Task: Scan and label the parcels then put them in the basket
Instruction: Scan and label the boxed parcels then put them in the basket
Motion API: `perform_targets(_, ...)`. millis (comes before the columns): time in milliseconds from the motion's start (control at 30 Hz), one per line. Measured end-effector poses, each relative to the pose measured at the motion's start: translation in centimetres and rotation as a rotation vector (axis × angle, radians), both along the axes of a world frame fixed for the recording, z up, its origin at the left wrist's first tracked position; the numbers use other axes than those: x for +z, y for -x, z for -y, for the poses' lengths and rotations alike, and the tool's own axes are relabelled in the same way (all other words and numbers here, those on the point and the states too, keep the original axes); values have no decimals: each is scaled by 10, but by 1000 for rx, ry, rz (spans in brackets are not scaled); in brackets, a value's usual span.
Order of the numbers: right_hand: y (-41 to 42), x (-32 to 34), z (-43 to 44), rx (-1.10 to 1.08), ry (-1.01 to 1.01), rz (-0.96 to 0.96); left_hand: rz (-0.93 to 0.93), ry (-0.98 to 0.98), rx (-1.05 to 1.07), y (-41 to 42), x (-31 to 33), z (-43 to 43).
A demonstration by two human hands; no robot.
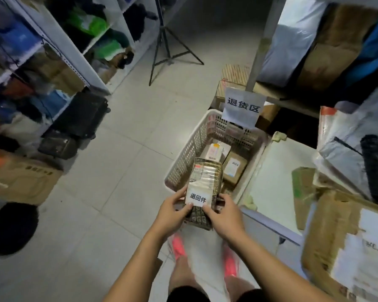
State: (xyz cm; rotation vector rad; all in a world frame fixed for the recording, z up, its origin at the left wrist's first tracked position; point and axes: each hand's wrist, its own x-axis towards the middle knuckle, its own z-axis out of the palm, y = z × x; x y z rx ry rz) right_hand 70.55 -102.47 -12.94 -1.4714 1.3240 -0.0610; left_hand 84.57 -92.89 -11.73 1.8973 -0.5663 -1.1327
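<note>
White tabletop at right. White perforated basket on floor, just beside it. Taped brown parcel over basket's near rim. Left hand, right hand gripping parcel's near end, fingers curled round it. White label on parcel top, between thumbs.

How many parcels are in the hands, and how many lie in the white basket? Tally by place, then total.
Held by left hand and right hand: 1 patterned parcel
Lying in the basket: 2 plainly visible, white box and brown box
Total: 3
</note>
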Motion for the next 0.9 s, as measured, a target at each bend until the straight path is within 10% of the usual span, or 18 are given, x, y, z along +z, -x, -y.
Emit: perform_targets(900, -192, -512, 76, -319, -291, -212, 50, -231, -388, -204, -531, 130)
